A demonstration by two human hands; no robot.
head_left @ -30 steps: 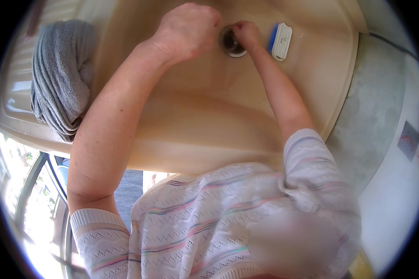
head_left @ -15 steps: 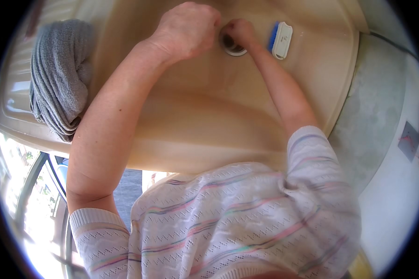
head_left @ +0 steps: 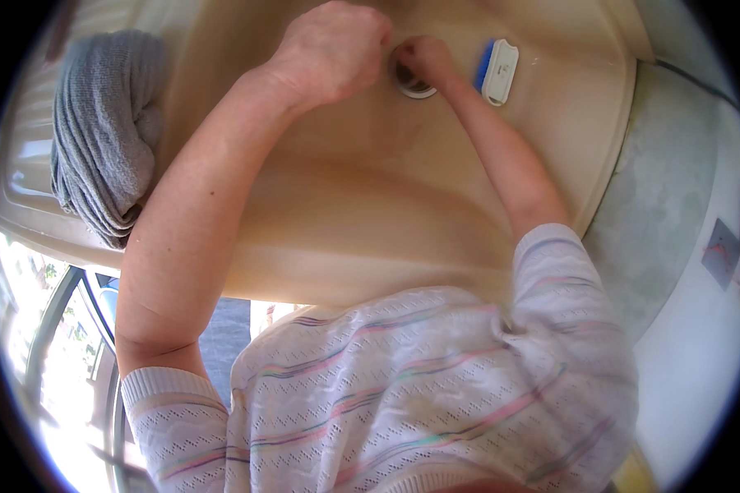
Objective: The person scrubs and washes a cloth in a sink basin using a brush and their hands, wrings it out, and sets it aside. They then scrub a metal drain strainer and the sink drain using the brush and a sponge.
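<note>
Over the beige basin (head_left: pixel 370 189), my left hand (head_left: pixel 335 51) is closed, its fingers bent down and mostly out of sight; what it grips, if anything, is hidden. My right hand (head_left: pixel 426 61) is pinched at the upper right rim of the round drain (head_left: pixel 418 90), and what lies between its fingertips is too small to make out. Just right of that hand lies a white brush (head_left: pixel 500 74) with blue bristles, touched by neither hand.
A folded grey towel (head_left: pixel 107 135) rests on the ribbed ledge at the left, beside my left forearm. The basin's raised edge (head_left: pixel 621 156) curves along the right, with a grey-green surface beyond it. Bright light comes from the lower left.
My right hand has shifted slightly left over the drain, and its forearm has moved a little to the right. My left hand has barely moved.
</note>
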